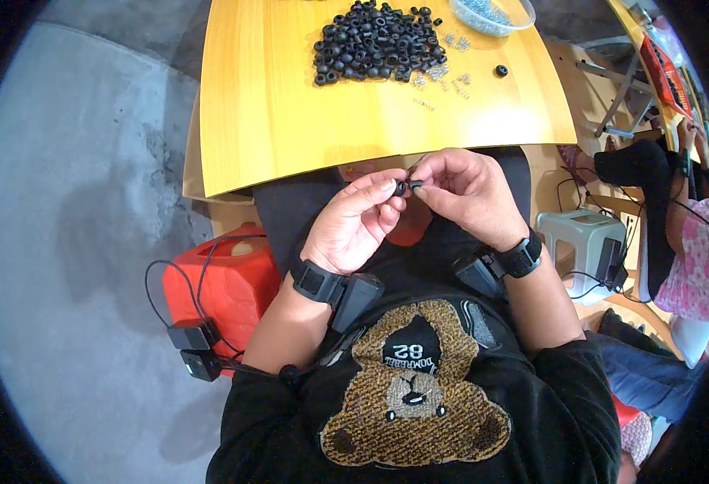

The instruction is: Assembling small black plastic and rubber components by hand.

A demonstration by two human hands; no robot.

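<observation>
Just past the table's near edge, my two hands meet over my lap. A small round black plastic piece with a hole (400, 188) is pinched between the thumb and fingers of my left hand (350, 218). My right hand (471, 198) grips another small black plastic piece (416, 185) by its fingertips, close against the first one. Whether the two pieces touch or are joined I cannot tell. On the table lies a heap of similar black plastic pieces (374, 40). Small metal springs (437, 73) are scattered beside it.
A clear plastic bowl of springs (491, 20) stands at the far right of the yellow table (282, 121). One black piece (501, 71) lies apart. A red stool (217, 282) with cables is at my left, a pale stool (572, 234) at my right, near other people.
</observation>
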